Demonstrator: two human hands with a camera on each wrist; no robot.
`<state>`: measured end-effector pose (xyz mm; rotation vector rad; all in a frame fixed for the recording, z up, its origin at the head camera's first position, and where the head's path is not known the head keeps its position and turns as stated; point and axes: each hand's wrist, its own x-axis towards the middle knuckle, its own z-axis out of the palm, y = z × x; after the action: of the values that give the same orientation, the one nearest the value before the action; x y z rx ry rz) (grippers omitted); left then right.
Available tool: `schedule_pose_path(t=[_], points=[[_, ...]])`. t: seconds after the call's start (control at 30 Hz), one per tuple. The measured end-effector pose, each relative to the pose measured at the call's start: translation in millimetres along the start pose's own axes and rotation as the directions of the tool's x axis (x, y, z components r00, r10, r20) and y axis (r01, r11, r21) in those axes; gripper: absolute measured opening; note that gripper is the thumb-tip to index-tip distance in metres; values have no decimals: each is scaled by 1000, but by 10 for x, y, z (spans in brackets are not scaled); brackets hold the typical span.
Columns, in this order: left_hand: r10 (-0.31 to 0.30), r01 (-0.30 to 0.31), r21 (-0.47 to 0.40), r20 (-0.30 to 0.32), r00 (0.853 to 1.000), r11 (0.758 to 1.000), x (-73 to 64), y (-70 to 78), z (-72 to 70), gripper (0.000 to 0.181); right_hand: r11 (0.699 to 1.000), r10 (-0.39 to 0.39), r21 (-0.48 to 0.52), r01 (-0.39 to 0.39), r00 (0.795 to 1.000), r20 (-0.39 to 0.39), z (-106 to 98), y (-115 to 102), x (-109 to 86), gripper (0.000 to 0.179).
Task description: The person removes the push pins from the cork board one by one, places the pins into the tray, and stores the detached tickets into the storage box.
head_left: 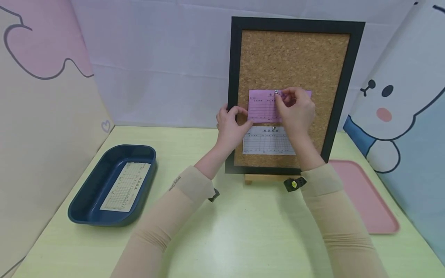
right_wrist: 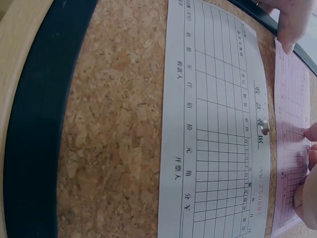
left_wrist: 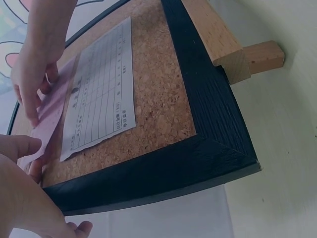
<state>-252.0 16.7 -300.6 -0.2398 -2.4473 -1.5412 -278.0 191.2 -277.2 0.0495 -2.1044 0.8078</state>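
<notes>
A pink receipt slip [head_left: 261,110] lies against the framed corkboard [head_left: 295,58], above a white receipt slip [head_left: 265,143] fixed by a pin [right_wrist: 264,127]. My left hand [head_left: 232,125] is at the board's left side and pinches the pink slip's lower left corner between thumb and fingers. At the slip's top middle, my right hand [head_left: 297,110] has thumb and index finger at a silver push pin [head_left: 276,92]. The other right-hand fingers are bent over the slip and cover its right part. In the left wrist view, the pink slip [left_wrist: 52,111] stands out slightly from the cork.
To the left, a dark blue tray [head_left: 85,214] holds another receipt slip [head_left: 126,187]. A pink tray [head_left: 368,200] lies to the right, partly behind the right sleeve. The board leans on a small wooden stand [head_left: 267,177] against a white cloth backdrop [head_left: 156,58].
</notes>
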Motion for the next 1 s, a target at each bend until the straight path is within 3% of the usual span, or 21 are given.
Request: schedule_pose_path(t=[0.2,0.53,1.0], points=[[74,-72,47,-47,996,996,5,-39,7,15,1000,0,-22,0,1000,10,14,-29,-7,30],[143,-135,85,-97,985,987,24,-80,65,17,1000,-8,-15,8,1000,0,35,-64,2,30],[140,-133,73,-101,985,988,31,-77,74,17,994,-5,-111,7,1000,19,26,-131,58,27]])
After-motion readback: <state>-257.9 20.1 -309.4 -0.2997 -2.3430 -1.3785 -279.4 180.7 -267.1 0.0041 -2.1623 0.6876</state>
